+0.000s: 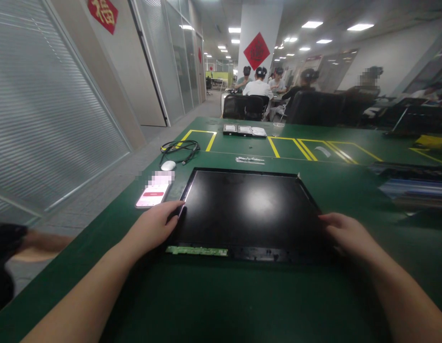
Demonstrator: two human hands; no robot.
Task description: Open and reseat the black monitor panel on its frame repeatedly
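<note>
A black flat display panel [249,205] lies in front of me on the green table, its dark screen upward and reflecting a bright spot. Along its near edge, on the left, runs a narrow green circuit board [196,251]. My left hand [154,228] grips the panel's left edge, thumb and forefinger at the rim. On the opposite side, my right hand [344,231] holds the right edge, its lower fingers hidden under or behind the frame. A lit phone [154,194] lies just beyond my left hand.
A white mouse [168,166] and a coiled black cable [179,151] lie at the far left of the green table [242,305]. Farther back are several hard drives [244,130] and yellow tape outlines. Dark panels [417,190] lie right. A person's arm [45,243] shows at left; several people sit beyond.
</note>
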